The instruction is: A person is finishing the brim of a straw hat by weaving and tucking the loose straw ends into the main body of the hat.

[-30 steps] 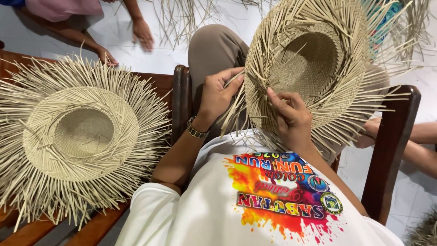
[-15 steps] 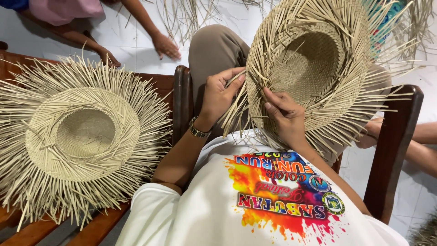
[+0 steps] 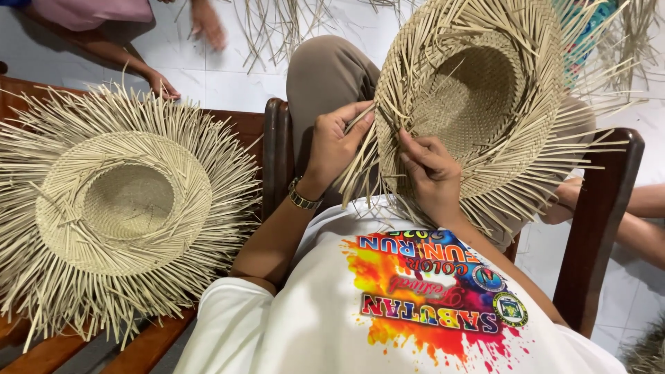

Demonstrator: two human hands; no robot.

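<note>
Work in hand: weaving the brim of a straw hat [image 3: 478,104], which rests tilted on the person's lap, hollow side toward the camera.
Left hand [image 3: 336,142]: closed on a few loose straw strips [image 3: 360,163] at the brim's near edge, thumb and forefinger pinching them; a metal bracelet [image 3: 303,195] sits on the wrist.
Right hand [image 3: 433,170]: fingers curled and pressed onto the brim just beside the left hand, pinning strips flat; the two hands are close together, not touching.
Step, as I judge it: strips are being crossed and tucked at the brim edge; many ends stand free all around, so the brim looks far from finished.
Next move calls for: a firm pinch on the held strip while a neighbour is folded over it, kept tight so the weave does not slacken.
Beside: a second straw hat [image 3: 121,208], brim ends unwoven, lies on the wooden bench [image 3: 273,149] to the left, well apart from both hands.
Beyond: another person's hand [image 3: 208,24] near loose straw on the white floor [image 3: 228,76].
</note>
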